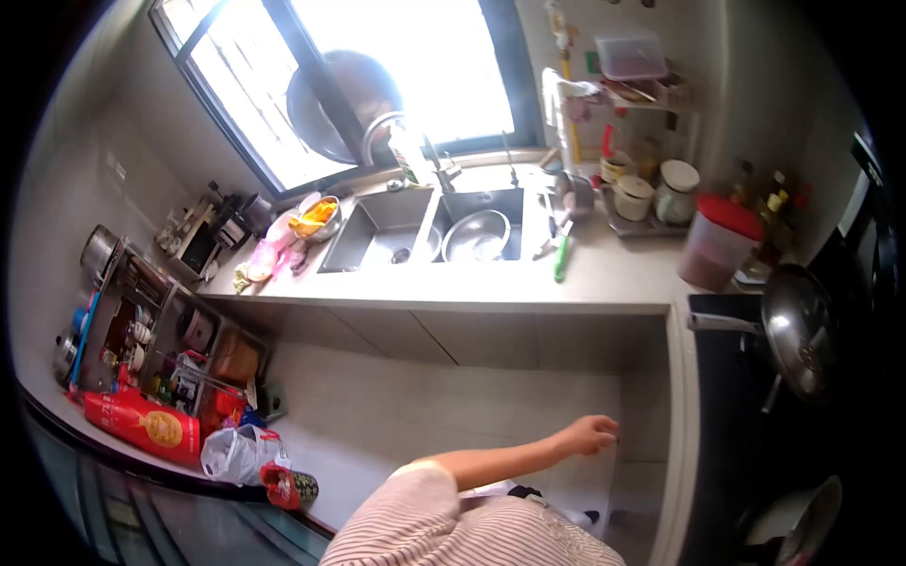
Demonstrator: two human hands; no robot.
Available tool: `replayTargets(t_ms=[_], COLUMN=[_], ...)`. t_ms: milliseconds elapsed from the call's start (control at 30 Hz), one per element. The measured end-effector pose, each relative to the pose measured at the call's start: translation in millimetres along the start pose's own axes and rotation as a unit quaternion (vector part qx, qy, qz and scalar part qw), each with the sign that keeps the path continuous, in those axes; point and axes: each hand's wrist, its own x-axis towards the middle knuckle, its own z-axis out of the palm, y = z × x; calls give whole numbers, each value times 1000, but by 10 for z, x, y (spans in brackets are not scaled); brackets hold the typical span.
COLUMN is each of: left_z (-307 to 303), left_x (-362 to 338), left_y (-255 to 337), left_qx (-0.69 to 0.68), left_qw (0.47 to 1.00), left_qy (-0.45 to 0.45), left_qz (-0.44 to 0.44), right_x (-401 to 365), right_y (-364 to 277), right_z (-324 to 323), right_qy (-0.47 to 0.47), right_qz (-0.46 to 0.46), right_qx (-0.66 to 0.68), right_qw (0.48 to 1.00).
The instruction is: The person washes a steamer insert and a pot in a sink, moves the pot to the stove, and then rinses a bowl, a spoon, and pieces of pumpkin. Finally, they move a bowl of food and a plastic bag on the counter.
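The left hand [590, 436] reaches low beneath the desk [604, 274], its grip curled onto the right edge of the pale cabinet door [472, 406], close beside the black stove [727, 406]. The right hand is out of sight.

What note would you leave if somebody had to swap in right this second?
Left hand: stretched low to the cabinet front under the black counter. Its fingers are curled at the panel's edge, and the grip is unclear.
Right hand: out of view.
Things: a wok sits on that counter, and a steel bowl is in the sink.
Done: the hand is at the cabinet.
Left: the cabinet shows no clear gap, so opening it seems undone.
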Motion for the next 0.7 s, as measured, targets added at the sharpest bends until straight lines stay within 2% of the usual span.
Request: replayTargets(t_ms=[33, 100, 133, 267, 333, 400, 467, 600, 700], left_z=[-418, -1182, -1521, -2630, -3089, -3485, -3865, -4717, -5539], left_x=[-213, -585, -779, -1535, -1824, -2024, -2158, -2359, -2429], left_y=[-94, -347, -439, -699, -785, -893, -1036, -1218, -1211], left_qx=[-21, -78, -106, -188, -227, -265, -309, -387, -391], left_qw=[999, 987, 979, 942, 919, 892, 862, 794, 757], left_qy=[50, 140, 174, 276, 320, 361, 394, 449, 497], left_qz=[-9, -5, 9, 31, 42, 63, 82, 136, 165], right_x=[116, 131, -612, -549, -496, -619, -777, -825, -864], right_y=[-603, -1721, -1315, -3414, -4131, -4687, -5127, -6071, -6794], right_z=[46, 147, 834, 1108, 1074, 1187, 1346, 1519, 1797], right_qy=[-5, -62, -183, -319, -392, -406, -393, -448, -467], right_qz=[-131, -155, 4, 56, 46, -12, -100, -153, -174], right_qx=[-1, 36, 223, 393, 437, 484, 489, 501, 528], right_qw=[991, 985, 957, 861, 808, 775, 772, 724, 687])
